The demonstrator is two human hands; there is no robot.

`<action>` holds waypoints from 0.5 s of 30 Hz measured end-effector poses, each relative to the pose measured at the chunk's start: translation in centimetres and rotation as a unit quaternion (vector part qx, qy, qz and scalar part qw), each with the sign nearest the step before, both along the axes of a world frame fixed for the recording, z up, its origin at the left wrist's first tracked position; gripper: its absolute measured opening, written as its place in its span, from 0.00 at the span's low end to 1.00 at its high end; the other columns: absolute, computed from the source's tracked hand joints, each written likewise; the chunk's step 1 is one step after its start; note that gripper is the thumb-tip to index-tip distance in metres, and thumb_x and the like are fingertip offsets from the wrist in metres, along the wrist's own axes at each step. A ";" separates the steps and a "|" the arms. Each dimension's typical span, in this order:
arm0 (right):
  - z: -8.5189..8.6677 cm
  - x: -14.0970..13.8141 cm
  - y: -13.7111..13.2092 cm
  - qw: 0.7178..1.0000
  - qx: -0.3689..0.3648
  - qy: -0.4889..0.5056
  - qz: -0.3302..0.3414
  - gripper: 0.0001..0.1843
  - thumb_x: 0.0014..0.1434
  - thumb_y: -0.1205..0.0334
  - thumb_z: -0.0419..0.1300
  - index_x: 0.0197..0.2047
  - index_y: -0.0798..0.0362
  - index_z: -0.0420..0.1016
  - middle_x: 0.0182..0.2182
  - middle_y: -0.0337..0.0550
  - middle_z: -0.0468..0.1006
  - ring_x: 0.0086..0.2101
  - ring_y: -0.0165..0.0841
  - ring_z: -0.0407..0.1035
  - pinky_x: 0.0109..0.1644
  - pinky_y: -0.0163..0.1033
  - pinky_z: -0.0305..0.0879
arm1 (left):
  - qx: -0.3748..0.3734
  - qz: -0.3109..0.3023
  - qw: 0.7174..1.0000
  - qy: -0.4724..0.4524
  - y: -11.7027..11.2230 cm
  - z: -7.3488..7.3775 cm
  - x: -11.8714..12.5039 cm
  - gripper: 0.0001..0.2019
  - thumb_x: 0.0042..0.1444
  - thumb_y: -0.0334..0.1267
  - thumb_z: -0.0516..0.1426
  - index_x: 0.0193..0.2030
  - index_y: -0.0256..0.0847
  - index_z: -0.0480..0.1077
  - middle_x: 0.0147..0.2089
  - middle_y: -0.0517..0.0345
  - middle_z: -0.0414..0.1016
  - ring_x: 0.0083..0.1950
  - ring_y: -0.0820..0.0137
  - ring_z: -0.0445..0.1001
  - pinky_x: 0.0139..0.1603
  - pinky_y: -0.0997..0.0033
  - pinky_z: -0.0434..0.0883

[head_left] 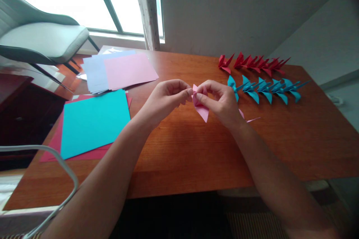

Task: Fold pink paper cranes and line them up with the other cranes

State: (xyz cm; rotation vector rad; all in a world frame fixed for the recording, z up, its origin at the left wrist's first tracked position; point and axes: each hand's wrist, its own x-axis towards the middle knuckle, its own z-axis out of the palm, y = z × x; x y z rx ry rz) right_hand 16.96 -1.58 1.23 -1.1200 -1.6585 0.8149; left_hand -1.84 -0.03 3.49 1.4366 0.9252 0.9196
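A small pink folded paper piece (202, 110) hangs above the middle of the wooden table (196, 157), pinched from both sides. My left hand (165, 97) grips its top left with closed fingertips. My right hand (220, 101) pinches its top right, fingers curled round it. The paper's lower point hangs down below my fingers. Another pink folded piece (248, 118) lies on the table just behind my right wrist, mostly hidden.
Several blue paper cranes (265, 90) lie in a row to the right, with several red cranes (254, 63) behind them. On the left lie a turquoise sheet (94, 121) over red sheets and a pink and pale-blue stack (120, 70). A grey chair (42, 41) stands by the window.
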 end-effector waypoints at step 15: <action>-0.7 -0.1 0.5 0.999 0.024 0.017 -0.041 0.10 0.59 0.54 0.69 0.31 0.49 0.78 0.31 0.39 0.80 0.36 0.35 0.74 0.48 0.44 0.71 | 0.332 0.092 0.923 0.172 -0.2 -1.0 0.4 0.06 0.64 0.37 0.59 0.39 0.42 0.78 0.40 0.54 0.76 0.36 0.71 0.71 0.37 0.69 0.68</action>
